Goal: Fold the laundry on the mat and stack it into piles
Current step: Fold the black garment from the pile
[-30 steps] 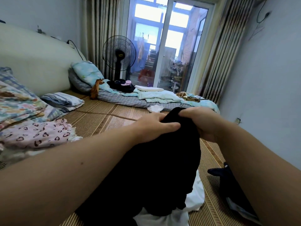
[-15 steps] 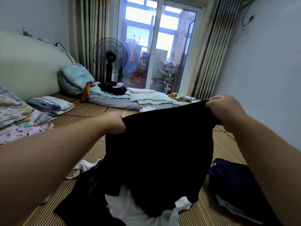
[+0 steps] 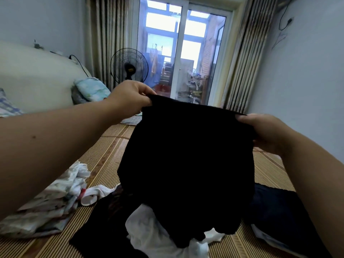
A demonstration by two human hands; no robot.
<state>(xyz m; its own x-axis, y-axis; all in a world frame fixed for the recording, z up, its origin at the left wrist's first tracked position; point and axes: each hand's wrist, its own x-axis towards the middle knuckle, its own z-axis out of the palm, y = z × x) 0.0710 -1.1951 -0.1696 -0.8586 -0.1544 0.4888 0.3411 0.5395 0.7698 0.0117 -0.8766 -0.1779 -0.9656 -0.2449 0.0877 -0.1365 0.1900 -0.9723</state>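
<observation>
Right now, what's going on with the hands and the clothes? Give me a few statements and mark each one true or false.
1. Both the left hand and the right hand hold the black garment by its top edge. True.
2. The black garment lies spread flat on the mat. False: it is held up in the air and hangs above a white cloth.
3. A standing fan is beside the glass door. True.
4. The dark pile lies on the person's left. False: it is on the right. The stack of pale clothes is on the left.
</observation>
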